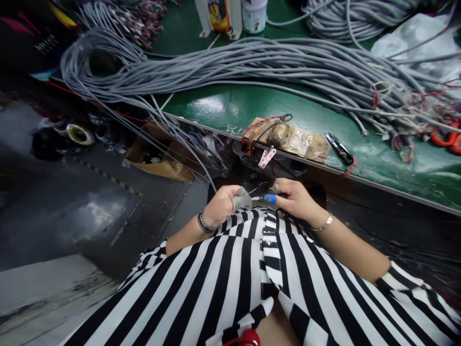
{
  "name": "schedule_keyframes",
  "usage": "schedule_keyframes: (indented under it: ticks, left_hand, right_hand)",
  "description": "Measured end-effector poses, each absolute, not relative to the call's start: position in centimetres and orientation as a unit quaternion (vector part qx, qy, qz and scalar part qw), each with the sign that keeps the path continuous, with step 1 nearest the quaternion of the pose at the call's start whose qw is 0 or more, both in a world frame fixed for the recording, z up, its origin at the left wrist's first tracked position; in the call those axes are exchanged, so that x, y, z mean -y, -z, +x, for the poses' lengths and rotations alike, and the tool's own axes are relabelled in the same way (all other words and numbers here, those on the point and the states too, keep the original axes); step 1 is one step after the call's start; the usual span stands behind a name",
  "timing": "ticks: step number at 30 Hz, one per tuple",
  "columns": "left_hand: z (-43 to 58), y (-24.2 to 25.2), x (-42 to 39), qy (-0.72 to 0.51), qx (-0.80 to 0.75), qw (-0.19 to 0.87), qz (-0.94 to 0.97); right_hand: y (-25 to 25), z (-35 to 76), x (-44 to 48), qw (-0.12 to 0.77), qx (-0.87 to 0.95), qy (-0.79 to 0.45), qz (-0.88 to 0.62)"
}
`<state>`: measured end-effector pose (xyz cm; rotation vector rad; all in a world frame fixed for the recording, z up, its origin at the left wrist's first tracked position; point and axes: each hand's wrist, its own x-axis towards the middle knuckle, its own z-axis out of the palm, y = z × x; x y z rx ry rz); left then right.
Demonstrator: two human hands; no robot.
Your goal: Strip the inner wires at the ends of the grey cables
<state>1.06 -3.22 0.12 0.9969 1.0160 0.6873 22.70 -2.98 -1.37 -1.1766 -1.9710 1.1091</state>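
My left hand (225, 203) is closed around the end of a grey cable (206, 172), which runs down to it from the bundle on the bench. Short thin wires (255, 198) stick out past the taped fingertips. Facing it, my right hand (296, 201) has its fingers curled in, with blue tape on one tip close to the wires. Whether something small is pinched there is too small to tell. Both hands are above my lap, in front of the bench edge. On the green bench (212, 105) lies the long bundle of grey cables (216, 65).
A taped wooden block (298, 142) with a pink clip (267, 157) sits at the bench edge. Black snips (339, 148) lie to its right, and orange-handled scissors (444, 138) farther right. A cardboard box (162, 161) stands below, left. A cup (255, 17) is at the back.
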Motion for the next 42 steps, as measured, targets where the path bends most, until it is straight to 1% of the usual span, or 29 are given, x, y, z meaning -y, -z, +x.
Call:
schedule_keyframes:
  ticks: [2,3,5,6,7,10,11,13,16,18,20,22,24,26,27,29,31,33,36,38,42]
  left_hand:
    - [1.0,-0.1,3.1,-0.319,-0.447,0.694,0.466]
    - [0.9,-0.1,3.1,-0.32,-0.445,0.685,0.481]
    - [0.8,-0.2,3.0,-0.311,-0.449,0.662,0.512]
    - [0.6,-0.3,2.9,-0.306,-0.454,0.654,0.523]
    - [0.5,-0.3,2.9,-0.303,-0.459,0.648,0.527]
    - [0.3,-0.3,2.9,-0.317,-0.471,0.647,0.508]
    - [0.2,-0.2,2.9,-0.322,-0.473,0.65,0.5]
    - [0.3,-0.1,2.8,-0.326,-0.472,0.657,0.49]
    - [0.5,0.2,2.8,-0.314,-0.464,0.666,0.493]
    - [0.6,0.2,2.7,-0.306,-0.458,0.664,0.505]
    - [0.6,0.3,2.7,-0.294,-0.454,0.647,0.538]
    - [0.4,0.5,2.7,-0.272,-0.453,0.593,0.607]
    - [0.2,0.6,2.8,-0.249,-0.442,0.505,0.698]
    - [0.1,0.5,2.9,-0.238,-0.406,0.438,0.766]
    - [0.2,0.4,2.9,-0.241,-0.383,0.431,0.781]
    - [0.3,0.1,3.0,-0.262,-0.356,0.464,0.768]
    - [0.4,0.0,3.0,-0.294,-0.379,0.515,0.71]
    - [0.4,0.2,2.9,-0.326,-0.425,0.558,0.634]
    - [0.3,0.8,2.7,-0.345,-0.449,0.605,0.56]
    - [0.2,1.0,2.6,-0.339,-0.451,0.615,0.55]
    - [0.4,0.8,2.7,-0.309,-0.458,0.614,0.564]
  right_hand:
    - [2.3,21.7,3.2,0.307,0.621,-0.567,-0.446]
    - [2.7,21.3,3.3,0.306,0.562,-0.617,-0.458]
    - [3.3,20.9,3.4,0.302,0.5,-0.651,-0.485]
    - [3.4,21.0,3.3,0.308,0.508,-0.63,-0.501]
    - [3.5,21.4,3.1,0.32,0.534,-0.584,-0.521]
    - [3.3,23.2,2.4,0.364,0.611,-0.39,-0.584]
    - [3.2,23.7,2.2,0.368,0.627,-0.352,-0.59]
    - [2.8,24.1,2.1,0.358,0.664,-0.345,-0.559]
    - [1.9,23.2,2.6,0.34,0.725,-0.394,-0.451]
    - [1.2,22.2,2.9,0.344,0.746,-0.402,-0.403]
    - [0.7,21.5,3.1,0.345,0.759,-0.39,-0.392]
    - [0.5,21.1,3.1,0.333,0.763,-0.383,-0.401]
    - [0.6,21.0,2.9,0.31,0.744,-0.425,-0.412]
    - [1.3,20.9,2.6,0.284,0.672,-0.533,-0.429]
    - [1.8,20.8,2.4,0.273,0.612,-0.595,-0.443]
    - [2.9,20.6,2.1,0.266,0.483,-0.686,-0.475]
    - [3.6,20.5,2.1,0.294,0.406,-0.712,-0.492]
    - [3.7,20.6,2.4,0.347,0.411,-0.693,-0.48]
    - [2.7,21.1,3.0,0.414,0.51,-0.607,-0.448]
    - [1.8,21.4,3.4,0.417,0.595,-0.525,-0.443]
    - [0.4,21.4,3.7,0.382,0.751,-0.34,-0.417]
